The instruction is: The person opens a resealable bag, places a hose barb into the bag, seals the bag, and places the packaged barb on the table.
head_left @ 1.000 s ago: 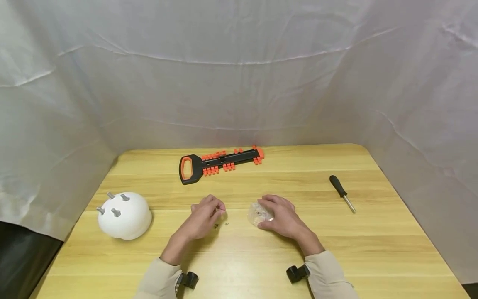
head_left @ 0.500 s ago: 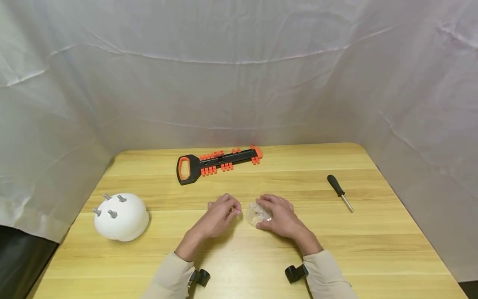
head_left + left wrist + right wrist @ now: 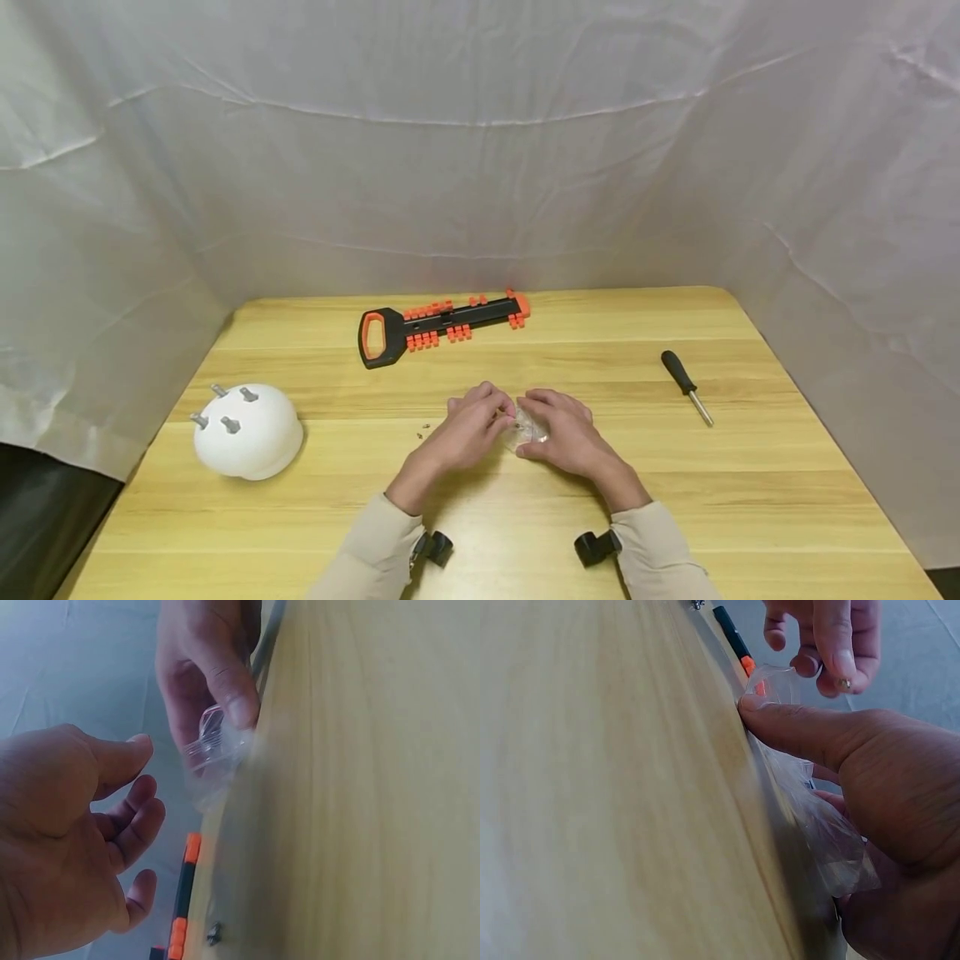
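Note:
My right hand (image 3: 564, 433) holds a clear plastic zip bag (image 3: 825, 832) on the table, thumb along its near side. Small metal bits show inside the bag in the head view. At the bag's left side my left hand (image 3: 468, 429) pinches a tiny brass-coloured metal piece (image 3: 844, 685) between thumb and fingertip. The bag's mouth lies close below those fingertips in the right wrist view. More small metal pieces (image 3: 422, 433) lie on the table left of my left hand; one metal piece (image 3: 214, 933) also appears in the left wrist view.
A white rounded object with grey pegs (image 3: 247, 437) sits at the left. A black and orange handled tool (image 3: 457, 319) lies toward the back of the wooden table (image 3: 600, 342). At the right lies a black-handled screwdriver (image 3: 686, 387). Grey cloth surrounds the table's back and sides.
My left hand has moved right, from the loose metal pieces to the bag's edge. Small pieces to its left have come into view. My right hand stays in place with the bag.

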`<state>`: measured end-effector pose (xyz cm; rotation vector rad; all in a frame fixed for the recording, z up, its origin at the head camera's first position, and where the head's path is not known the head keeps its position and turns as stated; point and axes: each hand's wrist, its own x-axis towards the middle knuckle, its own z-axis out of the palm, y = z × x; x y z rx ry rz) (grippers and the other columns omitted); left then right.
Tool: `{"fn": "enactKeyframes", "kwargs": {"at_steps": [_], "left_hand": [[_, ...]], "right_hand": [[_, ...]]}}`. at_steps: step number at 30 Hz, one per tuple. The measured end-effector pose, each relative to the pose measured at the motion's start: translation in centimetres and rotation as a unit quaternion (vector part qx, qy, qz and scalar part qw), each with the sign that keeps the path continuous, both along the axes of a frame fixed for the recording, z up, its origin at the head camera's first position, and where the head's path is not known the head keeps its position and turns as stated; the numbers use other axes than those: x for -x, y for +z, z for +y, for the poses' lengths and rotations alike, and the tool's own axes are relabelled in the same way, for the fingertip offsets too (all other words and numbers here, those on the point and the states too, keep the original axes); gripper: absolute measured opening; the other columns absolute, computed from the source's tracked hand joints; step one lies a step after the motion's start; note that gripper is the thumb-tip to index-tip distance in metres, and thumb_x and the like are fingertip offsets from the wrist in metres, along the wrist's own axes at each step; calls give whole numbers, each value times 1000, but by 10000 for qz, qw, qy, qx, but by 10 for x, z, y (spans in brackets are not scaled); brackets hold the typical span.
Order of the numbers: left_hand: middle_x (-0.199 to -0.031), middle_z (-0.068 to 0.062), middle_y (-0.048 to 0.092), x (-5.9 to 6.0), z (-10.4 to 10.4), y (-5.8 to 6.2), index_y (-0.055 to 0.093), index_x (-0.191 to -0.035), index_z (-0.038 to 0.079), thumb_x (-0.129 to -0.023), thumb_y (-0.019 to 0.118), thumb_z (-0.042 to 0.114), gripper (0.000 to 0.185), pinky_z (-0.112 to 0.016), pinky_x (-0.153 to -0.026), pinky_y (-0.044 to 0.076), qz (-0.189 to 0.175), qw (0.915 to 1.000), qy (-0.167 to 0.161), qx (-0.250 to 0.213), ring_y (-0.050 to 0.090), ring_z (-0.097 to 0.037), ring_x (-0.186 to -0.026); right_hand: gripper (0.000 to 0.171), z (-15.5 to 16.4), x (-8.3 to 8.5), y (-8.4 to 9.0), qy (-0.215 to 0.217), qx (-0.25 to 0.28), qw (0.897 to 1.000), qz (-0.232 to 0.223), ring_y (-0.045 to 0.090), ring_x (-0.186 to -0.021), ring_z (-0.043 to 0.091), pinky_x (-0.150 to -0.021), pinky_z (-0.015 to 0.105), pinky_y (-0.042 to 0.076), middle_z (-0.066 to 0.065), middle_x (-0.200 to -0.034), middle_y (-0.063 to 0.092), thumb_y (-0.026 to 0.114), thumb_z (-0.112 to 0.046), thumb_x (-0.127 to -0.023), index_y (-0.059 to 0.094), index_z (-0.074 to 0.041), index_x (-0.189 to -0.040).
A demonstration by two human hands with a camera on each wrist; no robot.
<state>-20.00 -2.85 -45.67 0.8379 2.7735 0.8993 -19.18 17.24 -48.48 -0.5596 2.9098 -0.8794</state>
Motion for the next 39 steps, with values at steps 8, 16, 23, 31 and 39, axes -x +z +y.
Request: {"fn": "enactKeyframes", "kwargs": {"at_steps": [8,16,23,31,39], "left_hand": [[-109,6,55,4,9,-7,62,-99,22,-99,55,28,9,-33,-83,27,-137,9996,182,160,52,-13,-103],[-109,6,55,5,9,-9,62,-98,24,-98,56,28,7,-36,-84,27,-53,9993,265,259,52,-13,-103],[-109,7,55,5,0,-4,62,-106,23,-100,53,30,13,-36,-87,32,-94,9991,390,127,54,-12,-104],[-100,6,57,8,-24,2,61,-108,18,-102,47,29,19,-35,-85,41,-199,9973,634,-305,52,-11,-90],[-97,4,58,9,-47,3,61,-110,15,-103,47,29,21,-32,-75,44,-543,9902,1129,-616,51,-14,-83]], "right_hand": [[73,-1,0,-3,-23,46,10000,13,41,-136,32,-108,60,23,4,-144,49,81,-40,-75,55,-13,-137],[73,-2,1,-3,-16,23,10000,40,41,-136,32,-108,60,24,4,-144,49,81,-40,-75,55,-14,-137],[73,-2,2,-1,-52,12,10000,37,41,-136,31,-109,59,23,4,-144,49,81,-39,-75,54,-15,-138],[72,-2,2,-1,-39,-11,10000,77,41,-136,30,-108,59,25,4,-144,49,82,-38,-75,54,-16,-138],[72,-1,0,0,-47,109,9999,1,41,-135,31,-108,59,23,4,-143,50,82,-37,-74,55,-16,-137]]}}
